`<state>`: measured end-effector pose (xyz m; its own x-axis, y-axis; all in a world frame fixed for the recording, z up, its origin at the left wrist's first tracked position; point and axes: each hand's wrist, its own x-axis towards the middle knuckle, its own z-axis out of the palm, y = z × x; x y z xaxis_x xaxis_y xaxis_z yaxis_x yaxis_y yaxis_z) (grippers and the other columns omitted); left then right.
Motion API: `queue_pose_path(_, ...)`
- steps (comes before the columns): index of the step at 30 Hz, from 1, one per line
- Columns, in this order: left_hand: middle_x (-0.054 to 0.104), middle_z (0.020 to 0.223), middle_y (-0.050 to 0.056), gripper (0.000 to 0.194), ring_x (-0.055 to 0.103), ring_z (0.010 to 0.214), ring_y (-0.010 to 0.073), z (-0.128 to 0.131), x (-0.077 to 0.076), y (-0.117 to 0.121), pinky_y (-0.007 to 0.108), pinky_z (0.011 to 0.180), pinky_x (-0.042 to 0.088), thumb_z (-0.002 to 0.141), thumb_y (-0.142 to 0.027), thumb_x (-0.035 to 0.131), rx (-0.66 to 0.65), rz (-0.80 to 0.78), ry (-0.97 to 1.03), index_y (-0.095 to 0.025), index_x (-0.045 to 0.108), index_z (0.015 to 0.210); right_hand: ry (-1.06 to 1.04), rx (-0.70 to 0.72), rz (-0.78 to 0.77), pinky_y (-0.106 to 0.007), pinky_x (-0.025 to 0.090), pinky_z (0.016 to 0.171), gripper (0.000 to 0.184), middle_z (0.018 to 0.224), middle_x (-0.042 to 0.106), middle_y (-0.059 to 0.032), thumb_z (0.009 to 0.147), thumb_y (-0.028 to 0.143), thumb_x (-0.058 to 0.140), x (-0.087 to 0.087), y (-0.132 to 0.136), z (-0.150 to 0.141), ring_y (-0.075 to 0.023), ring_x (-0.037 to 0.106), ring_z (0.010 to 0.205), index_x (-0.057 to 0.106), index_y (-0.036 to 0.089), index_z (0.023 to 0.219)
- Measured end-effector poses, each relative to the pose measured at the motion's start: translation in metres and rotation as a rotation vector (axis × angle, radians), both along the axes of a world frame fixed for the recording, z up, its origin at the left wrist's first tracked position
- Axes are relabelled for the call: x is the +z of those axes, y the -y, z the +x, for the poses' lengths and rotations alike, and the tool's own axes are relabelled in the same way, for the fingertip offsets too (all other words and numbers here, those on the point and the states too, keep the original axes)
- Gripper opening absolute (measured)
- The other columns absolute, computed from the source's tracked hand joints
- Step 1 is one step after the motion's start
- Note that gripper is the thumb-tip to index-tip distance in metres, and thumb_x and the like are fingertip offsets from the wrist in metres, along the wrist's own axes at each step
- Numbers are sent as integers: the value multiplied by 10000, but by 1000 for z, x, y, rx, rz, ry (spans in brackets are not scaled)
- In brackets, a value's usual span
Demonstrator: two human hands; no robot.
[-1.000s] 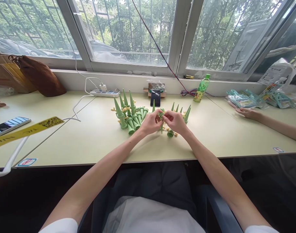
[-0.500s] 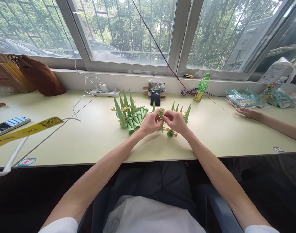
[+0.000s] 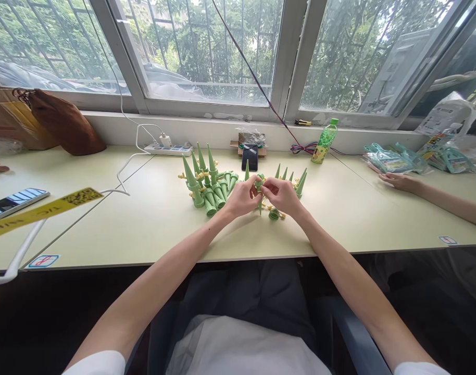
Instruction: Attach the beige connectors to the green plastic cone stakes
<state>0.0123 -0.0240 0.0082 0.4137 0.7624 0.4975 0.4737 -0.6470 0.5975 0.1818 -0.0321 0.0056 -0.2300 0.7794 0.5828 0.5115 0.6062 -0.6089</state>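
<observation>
Nearest lay a dark-clothed lap (image 3: pixel 249 297) and a chair's armrest (image 3: pixel 351 333), then the pale yellow-green table (image 3: pixel 144 229), its panel seams showing and small stickers near its front edge. Over it the left hand (image 3: pixel 242 197) and right hand (image 3: pixel 282 194) met, thumbs and fingers pinched nearly closed on one green spike (image 3: pixel 260 209) — held point down, its wider end up among the fingers, which hid most of it. Just beneath the right hand, a green piece (image 3: pixel 274 214) lay with its open end toward the viewer, yellow bits beside it. Left of the hands stood and lay a cluster of green spikes (image 3: pixel 212 195) with yellow fittings; a few more upright spikes (image 3: pixel 301 183) rose beyond the right hand. Well to the right, another person's hand (image 3: pixel 398 181) rested near plastic-wrapped packets (image 3: pixel 390 159). Farther back were a dark phone (image 3: pixel 250 157), a white power strip (image 3: pixel 170 150) and a green bottle (image 3: pixel 325 141), then the sill and barred windows (image 3: pixel 207 52) with foliage outside. Against half a second before, almost nothing differed — both hands kept the same pinch, and the spikes stayed put.
</observation>
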Motion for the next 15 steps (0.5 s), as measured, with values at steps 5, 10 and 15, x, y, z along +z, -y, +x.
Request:
queue_pose_path(5, 592, 656, -34, 292, 545, 589, 109, 0, 0, 0, 230, 573, 415, 802, -234, 566, 5, 5, -9, -179, 565, 1088, 0, 0, 0, -255, 370, 562, 183, 630, 593, -2, 869, 303, 557, -1, -1, 0, -118, 464, 553, 607, 183, 741)
queue_pose_path(10, 593, 664, -31, 295, 545, 591, 109, 0, 1, 1, 229, 568, 416, 806, -229, 560, -5, 3, -6, -177, 562, 1096, -2, 4, 4, -252, 369, 555, 186, 626, 585, 1, 867, 310, 559, -1, -1, 1, -117, 463, 550, 604, 185, 737)
queue_pose_path(15, 589, 662, -33, 281, 543, 589, 108, 1, 2, 2, 228, 567, 416, 810, -230, 555, -8, -2, -4, -177, 562, 1086, -1, 1, -1, -253, 369, 555, 187, 626, 586, 0, 866, 315, 557, -1, -1, 1, -117, 460, 550, 605, 185, 741)
